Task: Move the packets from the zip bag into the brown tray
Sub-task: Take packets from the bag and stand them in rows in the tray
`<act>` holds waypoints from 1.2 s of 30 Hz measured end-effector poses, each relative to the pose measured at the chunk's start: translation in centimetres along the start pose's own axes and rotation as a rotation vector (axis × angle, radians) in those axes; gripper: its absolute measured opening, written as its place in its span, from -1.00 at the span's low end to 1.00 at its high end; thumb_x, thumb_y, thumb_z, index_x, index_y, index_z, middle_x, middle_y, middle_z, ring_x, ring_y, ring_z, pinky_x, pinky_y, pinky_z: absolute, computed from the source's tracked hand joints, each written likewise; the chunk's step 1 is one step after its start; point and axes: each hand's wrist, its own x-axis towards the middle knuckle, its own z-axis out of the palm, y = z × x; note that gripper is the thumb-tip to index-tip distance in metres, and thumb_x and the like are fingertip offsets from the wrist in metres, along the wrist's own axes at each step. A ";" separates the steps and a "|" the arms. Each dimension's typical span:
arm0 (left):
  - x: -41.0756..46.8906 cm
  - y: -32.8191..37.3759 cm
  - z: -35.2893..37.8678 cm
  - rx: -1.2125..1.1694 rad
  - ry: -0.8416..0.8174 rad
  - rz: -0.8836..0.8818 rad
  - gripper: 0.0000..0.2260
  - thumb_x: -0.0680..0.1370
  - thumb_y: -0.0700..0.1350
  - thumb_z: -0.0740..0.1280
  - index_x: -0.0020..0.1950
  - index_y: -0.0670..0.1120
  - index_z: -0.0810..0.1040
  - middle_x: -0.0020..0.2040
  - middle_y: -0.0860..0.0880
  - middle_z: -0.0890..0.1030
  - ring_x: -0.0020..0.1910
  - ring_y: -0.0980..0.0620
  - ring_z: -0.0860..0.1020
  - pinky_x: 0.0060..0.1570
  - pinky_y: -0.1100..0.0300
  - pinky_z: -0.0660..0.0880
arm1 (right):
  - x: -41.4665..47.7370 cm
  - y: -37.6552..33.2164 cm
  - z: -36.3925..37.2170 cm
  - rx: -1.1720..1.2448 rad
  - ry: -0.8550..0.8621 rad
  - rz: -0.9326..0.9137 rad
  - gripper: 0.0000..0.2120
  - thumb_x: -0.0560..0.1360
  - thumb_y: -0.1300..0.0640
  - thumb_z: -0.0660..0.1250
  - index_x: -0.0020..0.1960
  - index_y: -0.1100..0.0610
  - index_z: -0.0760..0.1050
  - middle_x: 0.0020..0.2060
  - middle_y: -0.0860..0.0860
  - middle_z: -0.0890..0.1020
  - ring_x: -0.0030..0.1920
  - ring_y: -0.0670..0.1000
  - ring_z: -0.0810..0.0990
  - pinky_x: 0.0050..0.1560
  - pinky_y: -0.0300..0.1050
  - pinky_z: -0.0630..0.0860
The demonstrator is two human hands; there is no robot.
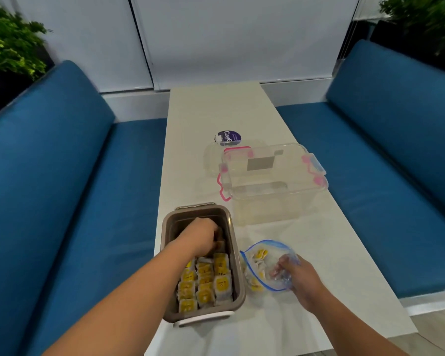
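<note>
Two bare forearms entered from the bottom edge. The left hand (202, 233) and right hand (297, 277) were ungloved. No sleeve, watch or ring showed.

The brown tray (235, 255) under the left hand (203, 233) looks like matt plastic — its packets (222, 282) papery. The zip bag (272, 255) at the right hand (297, 277) is thin, clear, crinkled film. Beyond the hands, a glossy transparent plastic box (275, 186) sits on a smooth pale worktop (216, 111) — the benches (62, 188) look cloth-covered.
</note>
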 end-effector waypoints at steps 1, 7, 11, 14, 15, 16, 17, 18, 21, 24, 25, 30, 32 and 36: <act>0.0 0.0 0.1 0.008 -0.027 -0.007 -0.88 0.55 -0.18 0.36 0.07 -0.08 0.64 -0.10 -0.05 0.64 -0.13 -0.03 0.59 -0.06 0.14 0.54 | 0.0 0.1 0.1 0.007 0.001 -0.004 -0.81 0.60 0.24 0.29 -0.17 0.19 0.57 -0.22 0.23 0.69 -0.15 0.19 0.62 -0.02 0.11 0.47; 0.5 0.1 0.2 0.040 -0.131 -0.014 -0.87 0.53 -0.15 0.41 0.07 -0.09 0.63 -0.09 -0.06 0.64 -0.09 -0.05 0.61 -0.08 0.14 0.55 | -0.2 0.0 0.2 0.014 -0.004 -0.004 -0.83 0.61 0.26 0.27 -0.14 0.25 0.54 -0.24 0.23 0.67 -0.13 0.21 0.62 0.02 0.10 0.49; 0.5 0.3 0.6 0.044 -0.159 -0.015 -0.82 0.55 -0.09 0.41 0.13 -0.09 0.61 -0.04 -0.06 0.63 -0.09 -0.04 0.57 -0.17 0.15 0.43 | -0.3 -0.2 0.3 0.007 -0.004 0.002 -0.81 0.61 0.26 0.27 -0.16 0.25 0.55 -0.22 0.25 0.68 -0.10 0.22 0.62 0.08 0.13 0.51; 0.4 0.1 0.4 0.033 -0.164 -0.019 -0.80 0.54 -0.12 0.40 0.16 -0.10 0.61 -0.04 -0.07 0.63 -0.09 -0.05 0.59 -0.15 0.15 0.47 | -0.4 -0.2 0.4 -0.004 0.002 0.010 -0.79 0.60 0.27 0.27 -0.19 0.23 0.56 -0.21 0.26 0.69 -0.09 0.23 0.61 0.07 0.12 0.51; 0.3 -0.1 0.1 0.011 -0.155 -0.019 -0.80 0.54 -0.14 0.40 0.16 -0.10 0.62 -0.04 -0.07 0.64 -0.09 -0.04 0.60 -0.15 0.15 0.49 | -0.5 -0.2 0.4 -0.007 0.000 0.013 -0.79 0.60 0.27 0.27 -0.19 0.23 0.57 -0.20 0.27 0.70 -0.09 0.23 0.61 0.07 0.12 0.51; 0.3 -0.3 -0.3 -0.018 -0.133 -0.014 -0.79 0.54 -0.13 0.40 0.16 -0.08 0.63 -0.04 -0.05 0.65 -0.09 -0.03 0.60 -0.13 0.16 0.50 | -0.5 -0.2 0.4 -0.007 -0.004 0.017 -0.80 0.60 0.26 0.28 -0.19 0.22 0.57 -0.18 0.28 0.70 -0.10 0.23 0.60 0.06 0.12 0.51; 0.1 -0.6 -0.8 -0.051 -0.097 -0.003 -0.79 0.54 -0.10 0.40 0.17 -0.06 0.64 -0.04 -0.03 0.65 -0.08 -0.02 0.60 -0.12 0.17 0.50 | -0.6 -0.2 0.4 -0.006 -0.007 0.022 -0.82 0.59 0.27 0.29 -0.17 0.23 0.58 -0.16 0.29 0.71 -0.10 0.22 0.60 0.06 0.12 0.50; -0.1 -0.8 -1.3 -0.086 -0.053 0.011 -0.79 0.55 -0.08 0.40 0.17 -0.03 0.64 -0.03 0.00 0.66 -0.07 0.00 0.59 -0.11 0.19 0.48 | -0.6 -0.2 0.4 0.004 -0.009 0.031 -0.85 0.57 0.28 0.30 -0.15 0.24 0.58 -0.14 0.30 0.70 -0.10 0.21 0.60 0.05 0.11 0.50; -1.1 -1.0 -3.3 -0.209 0.094 0.007 -0.81 0.56 -0.04 0.40 0.16 0.02 0.65 0.01 0.03 0.67 -0.04 0.06 0.58 -0.04 0.21 0.46 | -0.5 -0.5 0.3 0.080 -0.021 0.065 -0.94 0.54 0.30 0.36 -0.09 0.29 0.58 -0.13 0.30 0.67 -0.09 0.20 0.64 0.05 0.09 0.53; -2.3 -0.1 -4.8 -0.386 0.238 -0.017 -0.90 0.54 -0.01 0.42 0.04 0.05 0.66 -0.06 0.08 0.66 -0.07 0.09 0.59 0.02 0.12 0.55 | -0.5 -0.8 0.6 0.144 -0.024 0.108 -0.89 0.53 0.28 0.45 -0.11 0.27 0.54 -0.15 0.27 0.66 -0.05 0.26 0.68 0.07 0.12 0.56; -2.7 0.5 -5.1 -0.433 0.273 0.001 -0.92 0.54 -0.01 0.42 0.02 0.06 0.66 -0.09 0.10 0.65 -0.09 0.11 0.59 0.00 0.13 0.57 | -0.6 -0.9 0.7 0.153 -0.024 0.125 -0.86 0.50 0.29 0.47 -0.14 0.26 0.52 -0.14 0.28 0.66 -0.03 0.28 0.69 0.07 0.14 0.57; -4.3 5.6 -5.2 -0.549 0.333 0.129 -0.95 0.55 -0.04 0.43 0.00 0.06 0.66 -0.15 0.14 0.63 -0.14 0.17 0.57 -0.10 0.32 0.48 | -0.9 -1.8 1.0 0.135 0.030 0.140 -0.95 0.49 0.40 0.40 -0.13 0.30 0.57 -0.18 0.23 0.68 -0.10 0.27 0.69 -0.03 0.15 0.59; -4.5 7.7 -4.1 -0.536 0.292 0.150 -0.92 0.55 -0.06 0.43 0.03 0.02 0.68 -0.12 0.12 0.65 -0.12 0.16 0.58 -0.05 0.29 0.50 | -0.9 -2.3 0.7 0.125 0.015 0.141 -0.85 0.47 0.41 0.40 -0.20 0.22 0.52 -0.20 0.21 0.67 -0.14 0.24 0.68 -0.09 0.09 0.57; -4.0 11.4 -1.1 -0.395 0.206 0.148 -0.89 0.54 -0.10 0.42 0.02 -0.04 0.72 -0.05 0.03 0.71 -0.08 0.11 0.60 -0.04 0.31 0.46 | -0.8 -3.0 -0.7 0.096 -0.016 0.113 -0.86 0.45 0.42 0.38 -0.16 0.21 0.54 -0.23 0.25 0.65 -0.18 0.23 0.66 -0.09 0.11 0.57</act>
